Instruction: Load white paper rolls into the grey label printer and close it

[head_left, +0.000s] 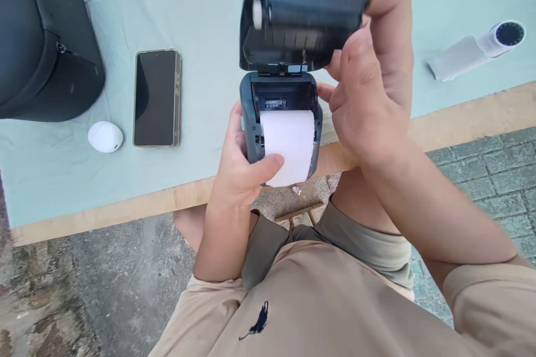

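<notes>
Head view, frame centre: left hand (238,170) grips small dark-grey plastic printer (251,122), thumb on white paper roll (288,142) seated inside. Right hand (371,75) pinches raised hinged black lid (299,22). Black smartphone (156,97) left.

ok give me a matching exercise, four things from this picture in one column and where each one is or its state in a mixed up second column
Things:
1. printer lid
2. paper roll
3. phone
4. white earbud case

Places or states:
A. lying screen up on the table, dark
B. swung open, held by the right hand
C. on the table between the phone and the black bag
D. sitting inside the printer, left hand thumb on it

Pairs: 1-B, 2-D, 3-A, 4-C
</notes>
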Demonstrator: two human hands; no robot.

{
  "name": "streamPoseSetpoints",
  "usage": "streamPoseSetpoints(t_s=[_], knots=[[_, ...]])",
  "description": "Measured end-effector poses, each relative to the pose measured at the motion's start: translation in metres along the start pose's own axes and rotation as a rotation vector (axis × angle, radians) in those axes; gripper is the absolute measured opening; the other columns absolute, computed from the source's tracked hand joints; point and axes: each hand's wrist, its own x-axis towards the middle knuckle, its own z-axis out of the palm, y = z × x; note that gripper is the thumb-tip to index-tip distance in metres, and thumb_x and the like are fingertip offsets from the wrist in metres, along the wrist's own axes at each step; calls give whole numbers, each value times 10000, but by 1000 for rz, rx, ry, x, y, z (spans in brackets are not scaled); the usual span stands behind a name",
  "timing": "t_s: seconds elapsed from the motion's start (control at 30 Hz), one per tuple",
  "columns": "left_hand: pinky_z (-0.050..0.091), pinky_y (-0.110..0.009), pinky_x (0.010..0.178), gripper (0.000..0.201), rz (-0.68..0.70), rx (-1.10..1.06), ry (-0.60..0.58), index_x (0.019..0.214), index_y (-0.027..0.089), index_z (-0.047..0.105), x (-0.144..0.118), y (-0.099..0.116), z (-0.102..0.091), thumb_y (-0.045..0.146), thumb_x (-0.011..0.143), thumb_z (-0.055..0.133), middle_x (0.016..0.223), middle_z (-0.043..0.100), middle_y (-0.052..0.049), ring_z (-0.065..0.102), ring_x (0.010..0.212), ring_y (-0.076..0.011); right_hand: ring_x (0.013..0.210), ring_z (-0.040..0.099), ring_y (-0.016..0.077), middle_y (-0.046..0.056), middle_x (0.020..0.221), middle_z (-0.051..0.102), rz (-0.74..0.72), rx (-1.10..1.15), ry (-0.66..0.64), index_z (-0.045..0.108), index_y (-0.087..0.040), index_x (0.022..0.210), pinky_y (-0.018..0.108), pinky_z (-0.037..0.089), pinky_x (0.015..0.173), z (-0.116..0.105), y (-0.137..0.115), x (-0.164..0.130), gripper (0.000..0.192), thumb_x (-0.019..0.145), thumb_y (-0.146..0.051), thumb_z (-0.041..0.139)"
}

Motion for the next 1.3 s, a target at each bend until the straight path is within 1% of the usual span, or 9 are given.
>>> streamPoseSetpoints(t_s=[0.07, 0.13, 0.3, 0.47, 0.57, 0.67, 0.77, 1.03, 1.3], knots=[[671, -320, 678, 770, -10, -1, 5, 1418, 293, 609, -1, 1, 2, 340, 735, 963, 1091, 790, -43, 806, 839, -249, 961, 614, 97, 24, 1281, 612, -75, 43, 79, 555, -256, 1280, 205, 594, 767, 1, 6, -3, 363, 1081, -560, 527], [675, -327, 701, 827, -34, 0, 20, 1446, 292, 584, -2, 4, 5, 348, 722, 981, 1099, 788, -45, 809, 860, -256, 961, 603, 93, 18, 1185, 601, -147, 25, 48, 605, -240, 1186, 220, 612, 835, -2, 12, -6, 318, 1054, -529, 598], [680, -343, 762, 864, -92, -21, 89, 1481, 288, 555, -3, 11, 15, 292, 733, 988, 1156, 797, -56, 828, 930, -277, 1396, 552, 214, 74, 1255, 567, -207, -109, -116, 611, -224, 1094, 422, 579, 1185, -12, 19, -12, 239, 956, -406, 679], [683, -355, 777, 805, -96, -56, 105, 1426, 287, 583, -5, 14, 16, 238, 725, 975, 1139, 797, -34, 836, 979, -297, 1617, 387, 292, 94, 1318, 590, -92, -73, -239, 583, -228, 1021, 518, 491, 1284, -13, 20, -16, 207, 922, -386, 675], [692, -375, 819, 854, -112, -52, 109, 1477, 298, 548, -6, 15, 18, 271, 731, 965, 1198, 802, -54, 826, 1115, -342, 1472, 530, 243, 75, 1423, 558, -20, -4, -224, 558, -252, 1168, 393, 606, 1065, -11, 22, -17, 272, 984, -429, 650], [702, -417, 870, 742, -125, -85, 142, 1473, 306, 550, -6, 16, 21, 441, 823, 879, 1276, 799, -88, 784, 1247, -369, 1190, 663, 151, 61, 1546, 485, 85, 96, -249, 424, -311, 1446, 291, 634, 897, -9, 22, -17, 595, 958, -479, 721], [699, -455, 944, 610, -102, -84, 159, 1376, 272, 620, -4, 15, 23, 553, 865, 800, 1282, 796, -120, 737, 1332, -392, 1147, 697, 144, 75, 1558, 508, 151, 109, -293, 382, -288, 1525, 307, 664, 977, -9, 19, -16, 750, 925, -539, 755], [650, -481, 1096, 454, -61, -100, 84, 1310, 205, 693, -2, 13, 21, 430, 923, 769, 1238, 808, -126, 754, 1318, -379, 1187, 697, 133, 81, 1574, 502, 189, 78, -324, 353, -255, 1503, 304, 677, 1023, -12, 15, -15, 700, 934, -434, 721], [606, -390, 1188, 495, -105, -38, 385, 1153, 233, 805, -1, 19, 40, 646, 1079, 541, 1340, 802, -61, 613, 1520, -301, 1341, 613, 169, 115, 1588, 518, 113, 64, -276, 373, -193, 1552, 342, 600, 1133, -9, 21, -15, 696, 985, -498, 637]])
